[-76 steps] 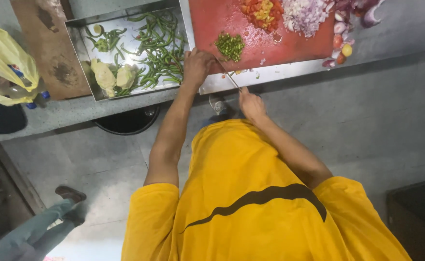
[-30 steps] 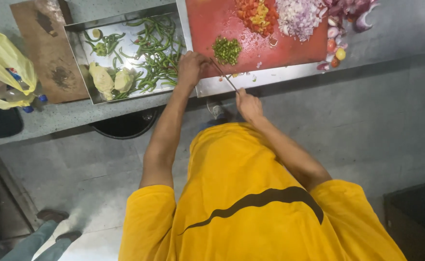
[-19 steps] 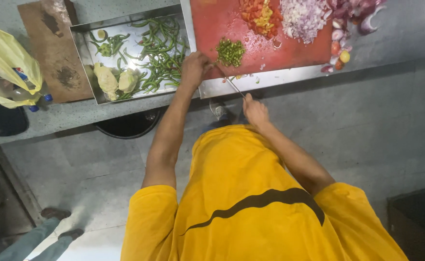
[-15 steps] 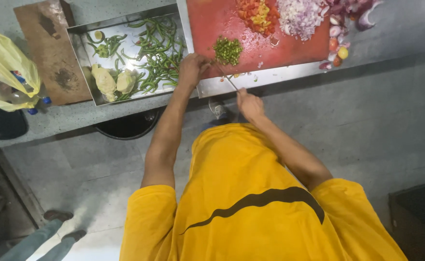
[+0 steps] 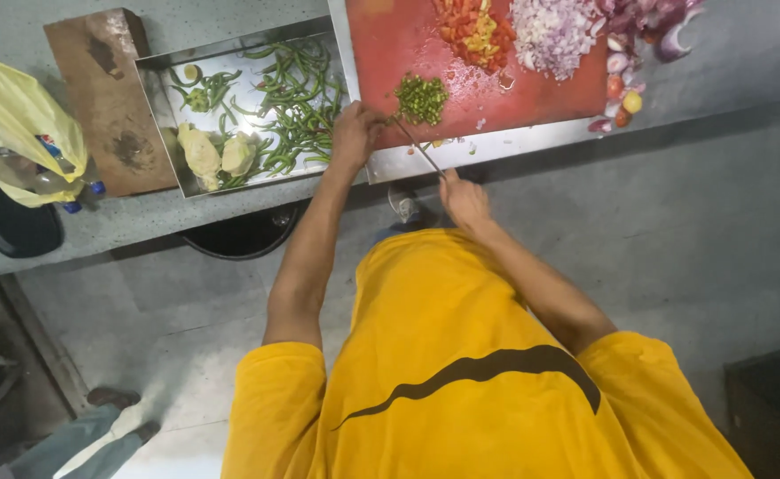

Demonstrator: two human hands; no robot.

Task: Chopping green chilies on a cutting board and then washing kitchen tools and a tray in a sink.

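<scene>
Chopped green chillies lie in a small loose heap of fine bits on the red cutting board, just beyond the left hand. That hand rests at the board's near left corner with its grip curled together, fingertips down on the board beside the heap; whether it pins anything beneath them cannot be told. A thin knife runs from the heap back across the board's edge to the right hand, whose grip is wrapped around the handle, below the desk's edge.

The board is flat, smooth and rectangular. Farther along it from the left grip lie a mound of diced red and yellow pepper and a pile of finely chopped pale onion. Past the board's far right end, purple onion skins and small round trimmings lie scattered. The board sits on a shiny steel sheet.

To the left of the left grip stands a shallow steel tray holding long whole green chillies and two pale knobbly pieces. Beyond it lie a worn brown wooden board, a crumpled yellow plastic bag and a black round dish, all on the speckled grey desk.

The person's yellow shirt fills the foreground. A dark round bin sits under the desk, and another person's foot shows on the floor at lower left.
</scene>
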